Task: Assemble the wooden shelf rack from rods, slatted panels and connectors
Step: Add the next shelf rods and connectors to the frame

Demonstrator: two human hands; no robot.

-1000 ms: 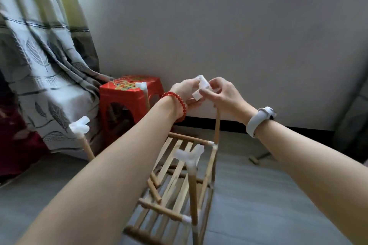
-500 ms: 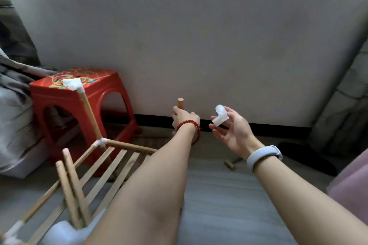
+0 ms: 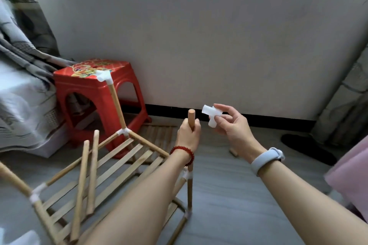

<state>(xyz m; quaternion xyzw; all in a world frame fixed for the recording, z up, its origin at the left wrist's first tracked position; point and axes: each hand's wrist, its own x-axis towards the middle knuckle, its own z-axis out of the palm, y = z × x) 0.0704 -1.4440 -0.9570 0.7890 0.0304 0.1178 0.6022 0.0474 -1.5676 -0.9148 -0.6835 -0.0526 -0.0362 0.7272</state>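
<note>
The partly built wooden rack (image 3: 127, 157) stands on the floor, its slatted shelf held by white corner connectors. My left hand (image 3: 188, 134) grips the upright rod (image 3: 191, 118) at the rack's near right corner; the rod's bare top sticks out above my fist. My right hand (image 3: 231, 127) pinches a white plastic connector (image 3: 211, 115) just right of that rod top, apart from it. Another upright at the back carries a white connector (image 3: 104, 75) on its top. Two loose rods (image 3: 87, 173) lean across the shelf.
A red plastic stool (image 3: 89, 89) stands behind the rack against the grey wall. A spare slatted panel (image 3: 159, 133) lies on the floor beyond my left hand. A curtain (image 3: 22, 65) hangs at the left, pink fabric (image 3: 352, 175) at the right, a dark object (image 3: 304, 147) near the wall.
The white connector came off the rod top and now sits in my right hand alone, turned in the fingers. My left hand slid down to grip the rod. The view swung right and down.
</note>
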